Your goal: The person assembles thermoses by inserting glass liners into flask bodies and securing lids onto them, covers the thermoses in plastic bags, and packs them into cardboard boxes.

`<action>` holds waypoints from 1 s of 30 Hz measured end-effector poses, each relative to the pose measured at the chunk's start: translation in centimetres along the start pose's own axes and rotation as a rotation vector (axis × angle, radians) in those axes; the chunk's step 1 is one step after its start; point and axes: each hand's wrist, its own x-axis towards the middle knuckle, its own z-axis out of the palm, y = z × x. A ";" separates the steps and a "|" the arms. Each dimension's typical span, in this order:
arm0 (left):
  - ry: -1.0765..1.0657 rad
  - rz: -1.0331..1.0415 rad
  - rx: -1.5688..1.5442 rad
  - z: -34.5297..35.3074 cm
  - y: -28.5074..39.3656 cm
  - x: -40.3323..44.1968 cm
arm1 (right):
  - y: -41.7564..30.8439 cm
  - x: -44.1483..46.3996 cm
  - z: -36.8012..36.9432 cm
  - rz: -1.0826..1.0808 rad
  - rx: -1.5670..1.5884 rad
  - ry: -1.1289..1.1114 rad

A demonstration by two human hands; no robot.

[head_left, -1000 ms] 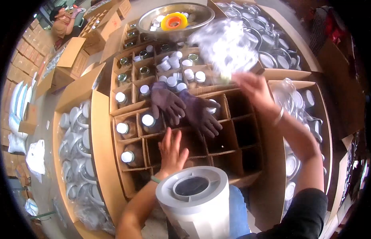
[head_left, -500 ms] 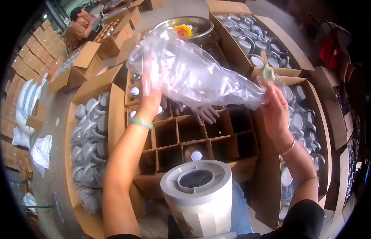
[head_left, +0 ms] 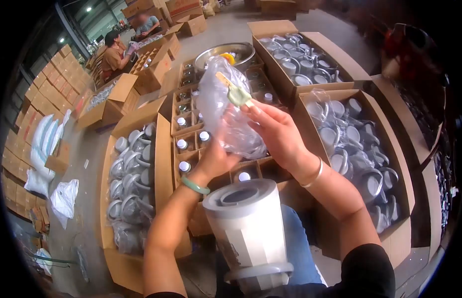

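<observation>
We observe the right hand [head_left: 275, 126] raised in front of the chest, its thumb and fingertips pinched on a pale green, soft-looking lump [head_left: 238, 96] fixed to a flat wooden stick [head_left: 222, 78]. The stick points up and away from the palm; we judge this grip leaves the lump's far side clear of the fingers. Whether the lower fingers also catch plastic, we cannot tell.

The left hand [head_left: 218, 156] is against a crumpled, clear plastic bag [head_left: 213, 99], which stands upright behind the lump. Its fingers are blurred and overlaid by film, so we cannot confirm whether they close on the bag or lie spread inside it. The hand's low position seems to support the bag from below.

Both hands are above a brown cardboard carton [head_left: 199, 223] divided into cells, which appear to keep the white-capped clear bottles [head_left: 244, 177] upright and apart. Nearest the body stands a white faceted container with a grey round top [head_left: 248, 233]. Open brown boxes of grey handled parts [head_left: 371, 184] flank the carton, presumably for easy reach from either side.
</observation>
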 end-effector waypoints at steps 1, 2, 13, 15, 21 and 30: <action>-0.043 -0.064 -0.345 0.2 1.6 -0.5 | -0.1 -0.2 -0.2 -0.001 -0.002 -0.001; -0.083 -0.129 -0.688 0.2 3.0 -1.0 | -0.1 -0.4 -0.4 0.046 0.044 0.006; 0.522 -0.612 -0.660 -1.9 4.5 -4.7 | 0.4 -5.8 -3.1 -0.021 0.413 -0.091; 0.503 -0.550 -0.252 -2.6 1.1 -7.1 | 0.9 -6.5 -4.7 -0.040 0.391 -0.086; 0.552 -0.630 -0.616 -1.3 2.5 -12.1 | 3.3 -10.4 -8.1 0.103 0.272 -0.225; 0.244 -0.060 -0.022 2.0 7.5 -24.3 | -0.3 -17.7 -6.4 0.137 0.129 -0.436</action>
